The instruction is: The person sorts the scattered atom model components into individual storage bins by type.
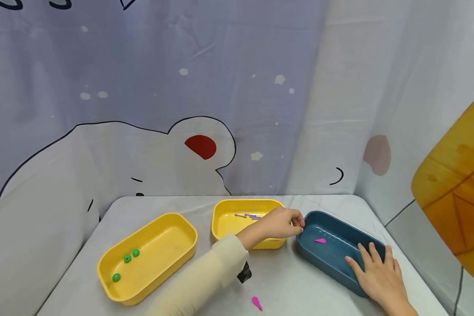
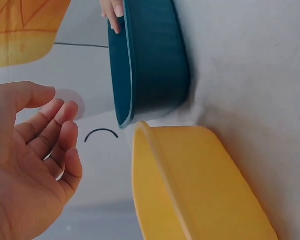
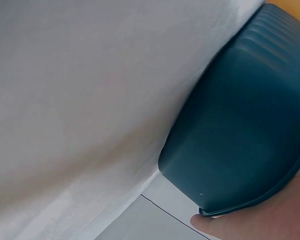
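Note:
My left hand [image 1: 281, 223] hovers between the middle yellow tray [image 1: 249, 202] and the dark blue tray [image 1: 320, 260], fingers loosely bent. The left wrist view shows that hand [image 2: 32, 160] holding nothing, its palm bare. My right hand [image 1: 381, 278] rests with spread fingers on the near right end of the blue tray. In the right wrist view a thumb [image 3: 225, 225] lies by this tray's rim. Inside the blue tray lies a small pink teardrop-shaped piece [image 1: 320, 240]. A similar pink piece [image 1: 256, 303] is on the white cloth in front.
Several thin purple sticks [image 1: 253, 216] lie in the middle yellow tray. On the left stands another yellow tray [image 1: 166, 245] with green beads [image 1: 127, 258]. A small black object [image 1: 244, 274] shows beside the left sleeve [image 1: 205, 281]. Printed curtains [image 1: 150, 87] hang behind the table.

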`<control>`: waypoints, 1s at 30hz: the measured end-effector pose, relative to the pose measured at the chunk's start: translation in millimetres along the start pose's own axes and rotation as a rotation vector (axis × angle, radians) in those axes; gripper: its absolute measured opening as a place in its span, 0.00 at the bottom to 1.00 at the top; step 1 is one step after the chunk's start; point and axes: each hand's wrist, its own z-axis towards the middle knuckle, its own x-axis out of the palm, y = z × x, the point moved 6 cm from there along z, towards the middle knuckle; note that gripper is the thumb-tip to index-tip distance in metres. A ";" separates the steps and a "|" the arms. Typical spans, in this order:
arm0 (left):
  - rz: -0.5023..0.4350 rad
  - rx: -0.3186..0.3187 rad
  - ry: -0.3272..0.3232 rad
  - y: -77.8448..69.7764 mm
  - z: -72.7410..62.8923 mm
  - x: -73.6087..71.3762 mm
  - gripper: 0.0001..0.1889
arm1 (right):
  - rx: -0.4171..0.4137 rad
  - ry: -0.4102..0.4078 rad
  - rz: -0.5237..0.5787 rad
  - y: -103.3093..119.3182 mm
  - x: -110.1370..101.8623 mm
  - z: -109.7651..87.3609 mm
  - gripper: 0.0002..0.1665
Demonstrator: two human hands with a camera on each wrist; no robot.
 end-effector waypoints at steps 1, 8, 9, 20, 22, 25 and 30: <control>-0.001 0.004 0.006 -0.9 -3.9 -0.1 0.02 | 0.000 0.000 0.001 -0.1 0.0 -0.2 0.56; 0.037 0.051 0.052 -10.6 -30.0 2.2 0.02 | 0.000 0.008 0.010 -1.5 0.3 -2.0 0.55; 0.056 0.062 0.060 -12.4 -33.4 3.0 0.01 | 0.003 0.011 0.010 -1.7 0.5 -2.3 0.55; 0.136 0.124 0.174 -21.4 -69.4 13.0 0.06 | 0.005 0.024 0.004 0.6 0.7 0.1 0.56; 0.144 0.120 0.188 -18.4 -72.9 15.1 0.06 | 0.000 0.027 0.007 -0.2 1.2 -0.2 0.56; 0.148 0.124 0.203 -13.0 -76.8 18.3 0.06 | 0.002 0.029 0.010 -1.5 1.5 -0.3 0.56; 0.113 0.125 0.236 -0.7 -84.5 24.4 0.08 | 0.011 0.029 0.013 -3.3 2.1 0.7 0.57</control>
